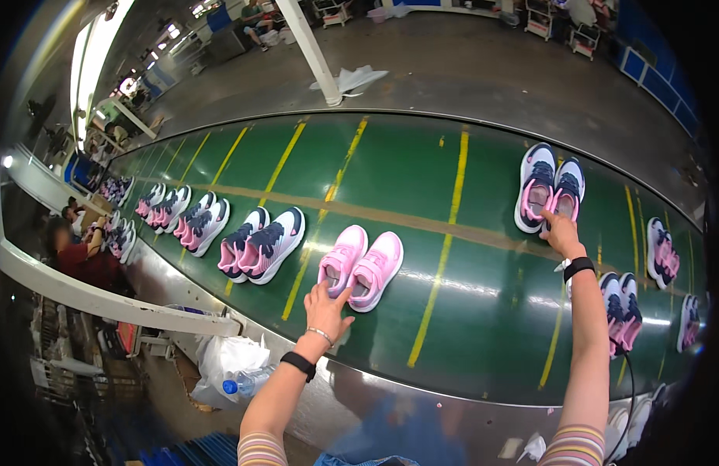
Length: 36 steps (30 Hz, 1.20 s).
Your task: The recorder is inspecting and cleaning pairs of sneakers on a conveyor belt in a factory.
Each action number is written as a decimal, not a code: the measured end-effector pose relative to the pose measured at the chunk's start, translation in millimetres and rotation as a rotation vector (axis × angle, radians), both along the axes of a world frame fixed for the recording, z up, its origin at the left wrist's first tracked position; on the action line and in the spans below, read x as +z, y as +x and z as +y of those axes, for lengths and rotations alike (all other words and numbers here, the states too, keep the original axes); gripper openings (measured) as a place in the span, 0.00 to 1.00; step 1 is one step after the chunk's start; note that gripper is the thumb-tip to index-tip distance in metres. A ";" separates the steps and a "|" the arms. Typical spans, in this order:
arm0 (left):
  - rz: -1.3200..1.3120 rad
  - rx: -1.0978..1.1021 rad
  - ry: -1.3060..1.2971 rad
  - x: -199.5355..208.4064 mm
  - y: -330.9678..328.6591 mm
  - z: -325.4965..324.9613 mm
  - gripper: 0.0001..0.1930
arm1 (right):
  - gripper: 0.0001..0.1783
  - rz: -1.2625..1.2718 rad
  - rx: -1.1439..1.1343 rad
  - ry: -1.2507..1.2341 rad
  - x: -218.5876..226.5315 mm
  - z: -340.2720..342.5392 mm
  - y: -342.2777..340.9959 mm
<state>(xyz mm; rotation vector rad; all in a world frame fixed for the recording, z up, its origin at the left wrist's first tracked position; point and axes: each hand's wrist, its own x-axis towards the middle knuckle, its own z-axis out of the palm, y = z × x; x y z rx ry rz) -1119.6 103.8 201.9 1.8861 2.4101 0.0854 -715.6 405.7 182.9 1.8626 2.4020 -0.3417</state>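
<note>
My left hand is open, its fingers spread at the heels of a pair of pink sneakers with white soles. Its fingertips reach the heel collars; firm contact is hard to make out. Farther off to the right, my right hand is closed at the heels of a navy, white and pink pair of sneakers. Its fingers dip in where the two collars meet, and they partly hide the heels. Both pairs rest on a green conveyor belt, toes pointing away from me.
More navy-and-pink sneakers line the belt's near left side, and others sit at the right. Below the left edge hang a white plastic bag and a bottle. A black cable curves beside my right forearm. A person sits far left.
</note>
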 end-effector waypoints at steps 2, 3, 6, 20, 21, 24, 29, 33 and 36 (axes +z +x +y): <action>0.068 -0.127 -0.170 -8.4 -9.0 10.9 0.29 | 0.40 -0.025 -0.146 0.129 -10.1 -6.8 -14.1; 0.061 -0.118 -0.227 -16.1 -11.2 18.3 0.25 | 0.42 0.004 -0.071 0.150 -25.0 3.3 -3.0; 0.038 -0.169 -0.199 -14.3 -13.9 22.2 0.19 | 0.38 0.157 0.044 0.411 -11.8 -35.3 -21.1; -0.338 -0.562 -0.226 33.7 133.2 -223.2 0.17 | 0.51 1.043 -0.382 -0.603 19.3 -483.7 -90.0; -0.503 -0.531 -0.221 32.0 126.6 -232.4 0.18 | 0.50 0.972 -0.330 -0.525 14.4 -493.8 -88.4; -0.703 -0.395 -0.208 34.5 106.6 -242.4 0.22 | 0.46 0.975 -0.353 -0.464 2.0 -498.8 -88.7; -0.966 0.112 -0.016 24.5 112.9 -237.8 0.27 | 0.43 0.879 -0.284 -0.403 -4.5 -499.9 -95.2; -0.952 0.265 0.000 16.5 90.5 -224.6 0.35 | 0.39 0.848 -0.319 -0.386 -12.1 -504.8 -96.4; -0.962 0.175 -0.199 -16.1 63.7 -215.5 0.41 | 0.35 0.843 -0.328 -0.339 -9.8 -507.4 -103.5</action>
